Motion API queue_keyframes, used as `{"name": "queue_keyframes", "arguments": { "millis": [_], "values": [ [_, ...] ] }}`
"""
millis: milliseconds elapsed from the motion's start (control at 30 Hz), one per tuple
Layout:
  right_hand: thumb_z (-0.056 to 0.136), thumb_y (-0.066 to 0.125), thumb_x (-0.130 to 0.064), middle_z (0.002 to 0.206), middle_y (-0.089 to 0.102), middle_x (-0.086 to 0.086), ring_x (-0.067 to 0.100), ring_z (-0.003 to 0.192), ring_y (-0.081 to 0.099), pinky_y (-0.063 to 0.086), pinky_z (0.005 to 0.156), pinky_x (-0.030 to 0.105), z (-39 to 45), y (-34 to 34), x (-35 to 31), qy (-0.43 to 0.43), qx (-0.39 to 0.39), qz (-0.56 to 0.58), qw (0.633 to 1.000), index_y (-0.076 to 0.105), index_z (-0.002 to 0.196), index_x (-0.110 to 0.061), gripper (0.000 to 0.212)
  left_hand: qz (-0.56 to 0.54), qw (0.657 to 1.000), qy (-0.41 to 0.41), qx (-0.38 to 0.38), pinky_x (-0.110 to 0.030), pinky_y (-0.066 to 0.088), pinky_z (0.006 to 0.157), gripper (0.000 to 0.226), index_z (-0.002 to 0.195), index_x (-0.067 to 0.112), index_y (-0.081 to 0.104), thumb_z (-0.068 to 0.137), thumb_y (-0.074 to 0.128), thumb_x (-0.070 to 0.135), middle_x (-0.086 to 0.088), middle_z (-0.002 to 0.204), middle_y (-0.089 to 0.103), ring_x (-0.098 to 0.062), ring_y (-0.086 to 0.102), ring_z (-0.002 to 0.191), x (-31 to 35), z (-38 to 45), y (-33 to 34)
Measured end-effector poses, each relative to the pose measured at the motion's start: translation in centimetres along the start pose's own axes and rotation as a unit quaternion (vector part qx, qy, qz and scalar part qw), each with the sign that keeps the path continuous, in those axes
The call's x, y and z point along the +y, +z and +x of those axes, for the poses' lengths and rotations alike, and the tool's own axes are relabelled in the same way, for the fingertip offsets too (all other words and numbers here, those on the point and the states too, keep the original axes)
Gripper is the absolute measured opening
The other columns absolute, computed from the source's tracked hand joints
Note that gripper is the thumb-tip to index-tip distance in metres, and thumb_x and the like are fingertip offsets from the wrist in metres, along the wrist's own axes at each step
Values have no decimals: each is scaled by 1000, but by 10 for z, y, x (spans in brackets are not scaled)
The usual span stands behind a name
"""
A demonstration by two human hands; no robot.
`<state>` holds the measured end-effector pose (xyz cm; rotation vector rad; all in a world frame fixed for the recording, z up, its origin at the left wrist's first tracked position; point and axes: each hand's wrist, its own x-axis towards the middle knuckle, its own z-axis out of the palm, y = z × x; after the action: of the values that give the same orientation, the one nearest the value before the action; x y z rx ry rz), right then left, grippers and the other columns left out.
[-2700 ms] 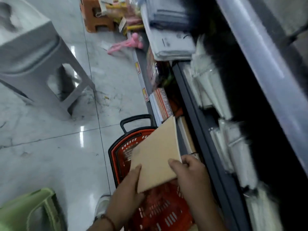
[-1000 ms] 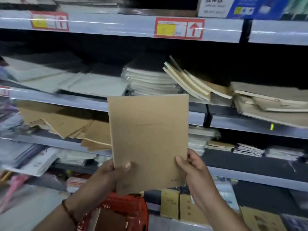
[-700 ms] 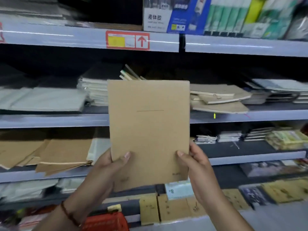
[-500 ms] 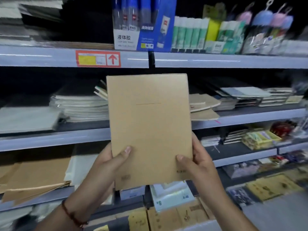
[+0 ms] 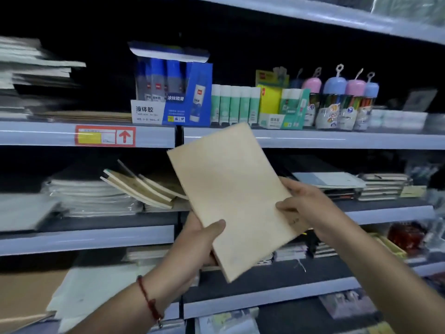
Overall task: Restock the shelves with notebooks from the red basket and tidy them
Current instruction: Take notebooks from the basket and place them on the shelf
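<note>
Holding 1 tan notebook (image 5: 234, 201) tilted before the middle shelf (image 5: 385, 214): left hand (image 5: 197, 239) gripped its lower edge, right hand (image 5: 305, 203) pinched its right edge. Risk: leaning notebooks (image 5: 142, 189) at that shelf's front edge could slide off if nudged during insertion.

"液体胶" on blue glue box (image 5: 173, 102), red arrow on price tag (image 5: 105, 135)
</note>
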<state>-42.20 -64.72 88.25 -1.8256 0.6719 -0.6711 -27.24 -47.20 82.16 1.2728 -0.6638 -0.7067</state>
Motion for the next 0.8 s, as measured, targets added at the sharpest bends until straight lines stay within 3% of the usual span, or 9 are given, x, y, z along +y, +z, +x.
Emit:
{"name": "queue_keyframes", "arguments": {
  "millis": [100, 233, 433, 533, 600, 667, 733, 800],
  "values": [
    [86, 60, 7, 115, 72, -11, 15, 105, 69, 51, 95, 35, 5, -20, 13, 21, -40, -11, 999, 70, 118, -36, 54, -47, 994, -95, -2, -52, 60, 74, 38, 125, 41, 50, 97, 62, 19, 6, 120, 70, -28, 67, 108, -16, -13, 12],
    [87, 59, 8, 112, 74, -6, 22, 101, 71, 50, 97, 44, 6, -37, 32, 54, -86, -21, 995, 69, 119, -33, 54, -124, 976, -178, -18, -44, 59, 61, 41, 128, 27, 53, 92, 67, 14, -8, 126, 66, -43, 65, 106, -28, -24, 30],
    [88, 56, 7, 104, 76, -1, 24, 95, 71, 52, 75, 31, 25, -50, 36, 68, -80, -27, 994, 69, 119, -33, 53, -75, 979, -188, 19, -49, 59, 65, 23, 120, 26, 56, 100, 56, 14, -10, 115, 71, -41, 68, 101, -23, -8, 52],
    [86, 57, 6, 103, 77, 1, 24, 94, 72, 54, 81, 39, 27, -57, 47, 84, -97, -45, 991, 71, 117, -32, 51, -107, 968, -228, 1, -52, 58, 67, 25, 121, 22, 58, 100, 55, 9, -13, 116, 71, -45, 66, 103, -25, -12, 58],
    [86, 56, 3, 105, 76, 1, 28, 100, 71, 53, 90, 44, 27, -61, 55, 99, -123, -60, 986, 73, 113, -36, 51, -169, 955, -241, -19, -50, 55, 79, 32, 125, 14, 59, 96, 57, 0, -18, 117, 71, -46, 64, 108, -29, -15, 61],
    [86, 54, 3, 107, 76, 3, 30, 105, 69, 51, 89, 40, 25, -63, 58, 110, -151, -60, 981, 74, 110, -38, 51, -222, 949, -223, -36, -48, 50, 87, 43, 125, 3, 59, 85, 63, -13, -25, 114, 70, -47, 62, 110, -30, -19, 65],
    [87, 53, 4, 105, 76, 4, 29, 101, 70, 51, 84, 36, 26, -63, 58, 106, -151, -49, 982, 75, 109, -37, 51, -194, 960, -202, -26, -47, 53, 81, 38, 123, 6, 59, 89, 61, -10, -25, 109, 72, -46, 65, 104, -26, -18, 67],
    [87, 53, 6, 101, 77, 5, 26, 89, 72, 52, 77, 33, 31, -63, 55, 104, -132, -27, 985, 75, 110, -33, 50, -111, 977, -181, -4, -46, 57, 68, 25, 122, 15, 58, 98, 56, 5, -21, 103, 74, -44, 70, 93, -17, -12, 68]
  ]
}}
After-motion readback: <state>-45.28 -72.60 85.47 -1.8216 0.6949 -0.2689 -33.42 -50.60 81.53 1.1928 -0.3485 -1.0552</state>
